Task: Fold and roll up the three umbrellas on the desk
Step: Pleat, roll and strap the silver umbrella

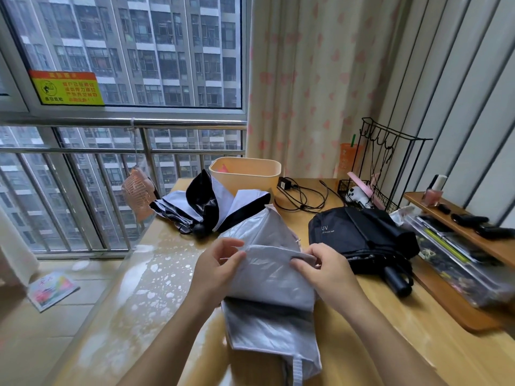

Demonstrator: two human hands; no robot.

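While both of your hands pinch its cloth, the silver-grey fabric folding umbrella (267, 296) lies lengthwise on the pale wooden desk (376, 330), in front of the peach plastic tub (245, 174) and on your side of it. Your left hand (220, 263) has thumb and curled fingers closed on the left end of a folded panel edge. Your right hand (323, 270) grips the right end of that same edge between thumb and fingertips. The fold runs straight between the two hands, and the canopy's far corner points up toward the tub. A grey woven strap (297, 371) hangs from the end farthest from the tub.

Just left of the tub and touching its front corner, the lavender umbrella with black lining (206, 204) sprawls loose and unrolled, its panels splayed and its black round handle (200, 229) turned toward you. Right of the tub and forward of it, the black umbrella printed with "UV" (359, 235) lies bunched and unrolled, its cylindrical handle pointing toward you. A black power cable (301, 196) coils immediately right of the tub, and a black wire rack (390, 162) stands farther right of it.
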